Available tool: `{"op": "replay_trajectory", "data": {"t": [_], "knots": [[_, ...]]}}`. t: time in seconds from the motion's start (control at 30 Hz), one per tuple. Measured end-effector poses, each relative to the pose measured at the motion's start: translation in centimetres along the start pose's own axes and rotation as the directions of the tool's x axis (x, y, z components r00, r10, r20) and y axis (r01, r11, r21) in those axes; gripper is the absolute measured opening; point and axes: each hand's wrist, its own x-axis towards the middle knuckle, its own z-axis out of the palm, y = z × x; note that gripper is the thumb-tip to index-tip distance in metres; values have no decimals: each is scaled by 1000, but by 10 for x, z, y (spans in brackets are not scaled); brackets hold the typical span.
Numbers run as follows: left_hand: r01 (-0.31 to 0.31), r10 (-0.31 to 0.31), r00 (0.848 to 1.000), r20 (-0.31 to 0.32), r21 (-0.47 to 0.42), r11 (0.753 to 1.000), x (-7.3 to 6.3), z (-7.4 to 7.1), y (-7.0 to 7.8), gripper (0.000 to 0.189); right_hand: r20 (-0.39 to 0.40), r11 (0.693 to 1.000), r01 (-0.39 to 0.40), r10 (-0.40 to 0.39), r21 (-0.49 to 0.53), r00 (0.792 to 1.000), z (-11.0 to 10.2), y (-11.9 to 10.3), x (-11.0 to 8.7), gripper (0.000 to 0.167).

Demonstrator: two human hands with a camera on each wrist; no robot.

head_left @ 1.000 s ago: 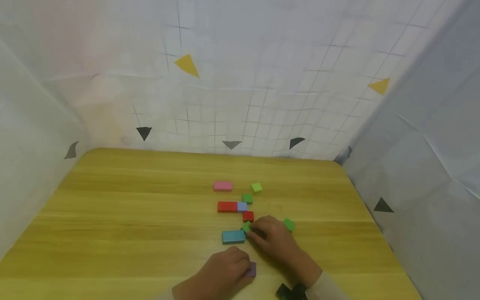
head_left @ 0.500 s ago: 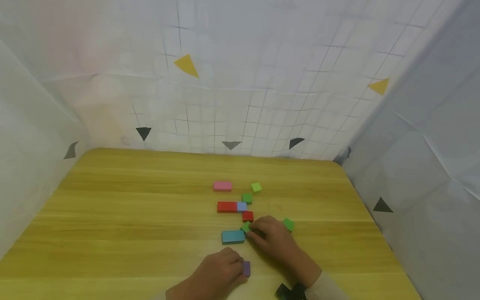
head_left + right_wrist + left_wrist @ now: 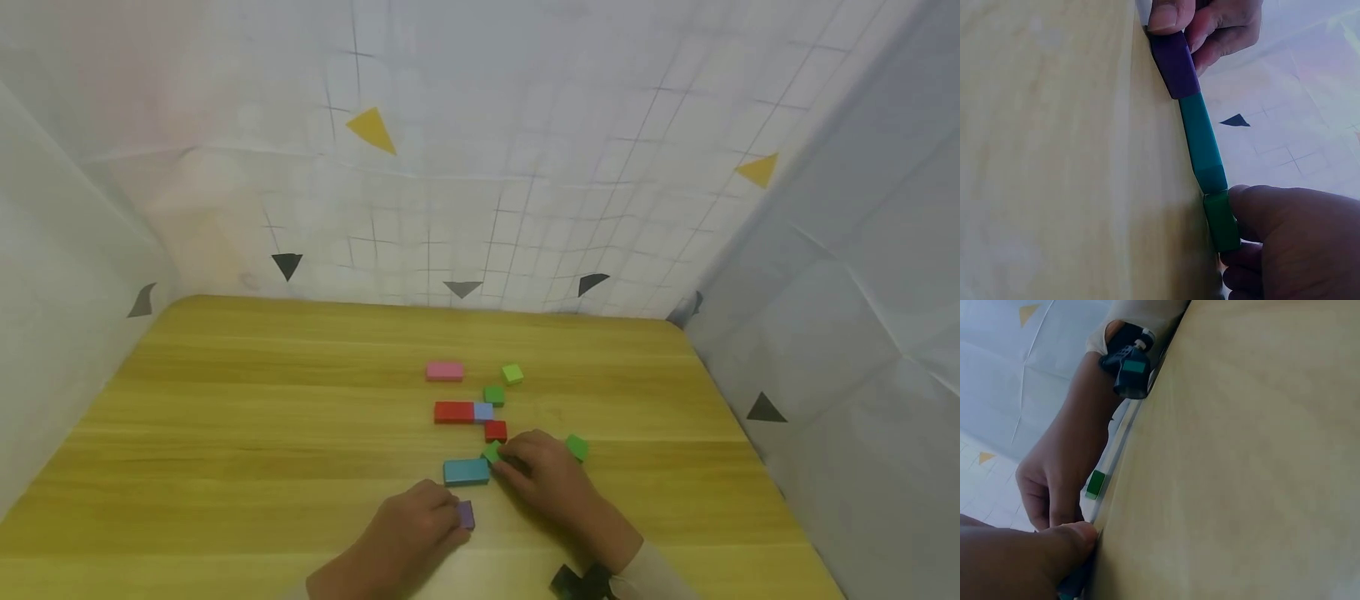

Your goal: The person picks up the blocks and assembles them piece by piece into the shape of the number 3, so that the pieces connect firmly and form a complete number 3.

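Observation:
My left hand (image 3: 408,529) grips a purple block (image 3: 467,515) between thumb and fingers, just in front of the blue rectangular block (image 3: 466,472). Most of the purple block is hidden by that hand in the head view; in the right wrist view its end (image 3: 1175,65) sticks out below the thumb. My right hand (image 3: 551,475) pinches a small green block (image 3: 492,453), set at an angle by the blue block's right end. A small red block (image 3: 496,431) lies just beyond the green one.
Farther back are a long red block (image 3: 453,412) against a light blue block (image 3: 483,412), a green block (image 3: 493,396), a pink block (image 3: 445,372) and a lime block (image 3: 512,374). Another green block (image 3: 577,447) lies right of my right hand. White sheets enclose the table (image 3: 262,433).
My left hand has slid the purple block left and slightly away from me, to just in front of the blue block. The right hand and its green block have stayed in place.

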Motion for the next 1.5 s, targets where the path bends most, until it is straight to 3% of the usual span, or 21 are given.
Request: {"op": "replay_trajectory", "data": {"t": [0.33, 0.7, 0.87, 1.13, 1.5], "knots": [[43, -42, 999, 31, -29, 999, -1, -4, -2, 8, 9, 1000, -4, 4, 10, 1000, -1, -2, 1, 17], [27, -27, 1000, -8, -3, 1000, -1, -5, -13, 10, 36, 998, -53, 53, -16, 998, 0, 0, 0, 19], [63, -62, 998, 14, -36, 997, -1, -6, -17, 11, 30, 998, -48, 49, -27, 998, -1, 0, -1, 19], [168, -162, 985, 62, -116, 979, -3, -7, -19, 13, 35, 999, -44, 44, -17, 998, -2, -1, 0, 18], [192, -191, 981, 24, -97, 977, -4, -9, -22, 15, 22, 999, -35, 36, -25, 999, -1, 0, 0, 18]]}}
